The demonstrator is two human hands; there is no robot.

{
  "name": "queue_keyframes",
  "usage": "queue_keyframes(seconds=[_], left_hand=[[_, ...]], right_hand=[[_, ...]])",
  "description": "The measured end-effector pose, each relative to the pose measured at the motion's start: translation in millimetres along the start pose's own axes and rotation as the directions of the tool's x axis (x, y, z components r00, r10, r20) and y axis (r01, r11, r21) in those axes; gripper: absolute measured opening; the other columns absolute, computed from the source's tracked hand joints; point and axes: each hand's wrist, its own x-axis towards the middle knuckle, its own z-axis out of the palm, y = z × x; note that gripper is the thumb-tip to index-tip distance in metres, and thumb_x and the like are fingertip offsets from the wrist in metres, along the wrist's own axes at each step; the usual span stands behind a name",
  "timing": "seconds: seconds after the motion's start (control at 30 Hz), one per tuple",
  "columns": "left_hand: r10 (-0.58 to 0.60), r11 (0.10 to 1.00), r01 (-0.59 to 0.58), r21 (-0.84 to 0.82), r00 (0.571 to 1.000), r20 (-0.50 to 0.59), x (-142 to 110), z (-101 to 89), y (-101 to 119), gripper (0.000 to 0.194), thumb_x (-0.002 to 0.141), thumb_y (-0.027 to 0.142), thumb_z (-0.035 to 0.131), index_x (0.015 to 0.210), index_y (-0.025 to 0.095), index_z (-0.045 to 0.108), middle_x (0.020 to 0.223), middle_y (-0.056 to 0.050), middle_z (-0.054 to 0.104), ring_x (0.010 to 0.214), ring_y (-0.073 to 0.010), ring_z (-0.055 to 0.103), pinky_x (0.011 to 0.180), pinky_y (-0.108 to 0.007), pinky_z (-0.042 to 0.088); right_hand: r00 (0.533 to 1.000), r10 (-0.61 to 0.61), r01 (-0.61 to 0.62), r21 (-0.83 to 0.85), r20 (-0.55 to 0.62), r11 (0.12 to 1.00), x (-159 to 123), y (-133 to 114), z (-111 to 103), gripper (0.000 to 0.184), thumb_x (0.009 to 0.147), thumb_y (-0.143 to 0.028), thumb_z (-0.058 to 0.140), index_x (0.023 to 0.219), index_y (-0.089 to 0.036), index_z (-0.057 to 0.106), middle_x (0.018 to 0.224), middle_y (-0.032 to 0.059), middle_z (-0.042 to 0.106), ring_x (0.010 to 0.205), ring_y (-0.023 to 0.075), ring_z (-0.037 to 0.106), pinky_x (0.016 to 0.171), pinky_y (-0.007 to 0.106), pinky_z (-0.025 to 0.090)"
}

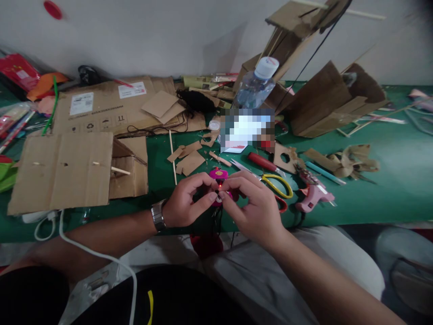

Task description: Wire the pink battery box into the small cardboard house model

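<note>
Left fingers (202, 179) and right fingers (234, 184) pinch a tiny unclear part by the lit magenta device (218, 174), cut cardboard (192, 163) unattached at eleven o'clock

On the flattened cardboard box (135, 106), a printed dimension line was seen, only final "MM" legible; recycling sign (89, 127), umbrella sign (106, 124) and up-arrows sign (121, 120) were printed below. Text on two white labels (81, 104) and the magenta piece's (219, 174) badge couldn't be read.

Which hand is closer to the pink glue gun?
Right. The right hand is left of the glue gun, with scissors between them; the left hand is farther left, beyond the right one.
</note>
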Motion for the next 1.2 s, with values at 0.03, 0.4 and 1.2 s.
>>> queue_keyframes(seconds=[0.03,0.4,1.2], left_hand=[[-0.011,1.0,0.011,-0.014,1.0,-0.003,0.1,0.3,0.2,0.012,0.101,0.03,0.064,0.102,0.018,0.066,0.095,-0.006,0.069,0.084,-0.0157,0.063,0.076,-0.028,0.052],[-0.053,0.999,0.053,-0.013,0.999,0.003,3.2,0.5,4.6,0.018,0.1,0.032,0.061,0.089,0.018,0.06,0.082,-0.004,0.062,0.074,-0.0143,0.057,0.069,-0.026,0.049],[-0.127,0.981,0.133,-0.138,0.99,0.053,1.7,1.8,1.3,0.025,0.099,0.041,0.062,0.091,0.018,0.059,0.085,-0.003,0.058,0.078,-0.0157,0.055,0.073,-0.028,0.05]], right_hand=[[1.0,0.009,-0.009,0.015,0.008,1.0,0.3,-0.5,-0.1,0.009,0.094,-0.014,0.065,0.089,-0.021,0.068,0.089,0.0031,0.069,0.075,0.015,0.064,0.065,0.028,0.055],[0.998,-0.067,0.067,-0.047,0.0,0.997,-0.9,1.5,-1.2,0.011,0.091,-0.011,0.066,0.09,-0.022,0.067,0.094,0.0044,0.069,0.084,0.0175,0.068,0.073,0.03,0.058],[0.988,-0.058,0.067,-0.058,0.142,0.996,-2.1,4.9,2.6,0.01,0.1,-0.013,0.055,0.096,-0.023,0.055,0.098,0.0057,0.064,0.088,0.0188,0.066,0.072,0.032,0.056]])
